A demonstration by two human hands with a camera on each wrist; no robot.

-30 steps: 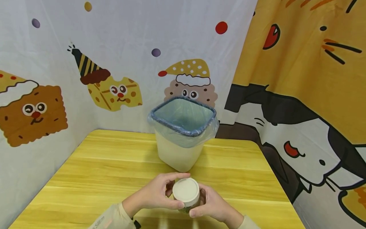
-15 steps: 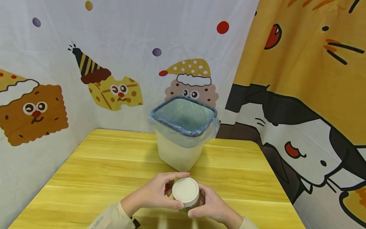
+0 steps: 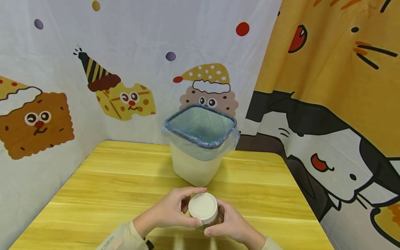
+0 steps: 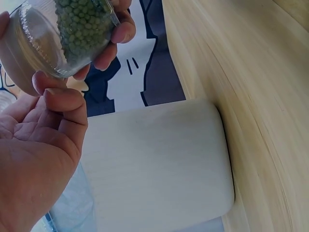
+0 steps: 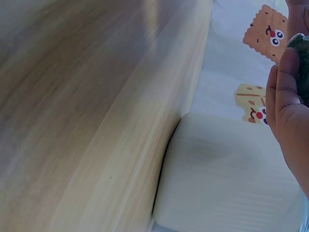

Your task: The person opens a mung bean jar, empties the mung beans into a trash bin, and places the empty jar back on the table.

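Observation:
Both hands hold a small clear jar (image 4: pixel 83 29) with a cream screw lid (image 3: pixel 203 207) above the near part of the table. Green pellets or beans, round and small, fill part of it in the left wrist view. My left hand (image 3: pixel 170 210) grips the lid from the left, thumb in front and index finger behind. Lower down, my right hand (image 3: pixel 232 222) holds the glass body from the right, thumb at the front. In the right wrist view only part of the right hand (image 5: pixel 289 101) and a sliver of the jar show at the edge.
A cream waste bin (image 3: pixel 197 168) lined with a clear blue-rimmed bag (image 3: pixel 206 152) stands just beyond the hands on the wooden table (image 3: pixel 118 180). Behind hangs a white curtain (image 3: pixel 134 34) with cartoon prints, and a yellow cat-print curtain (image 3: pixel 325 76) is at the right.
The right hand's thumb has slid slightly to the left along the jar. The left hand stays almost in place on the lid, and the bin has not moved.

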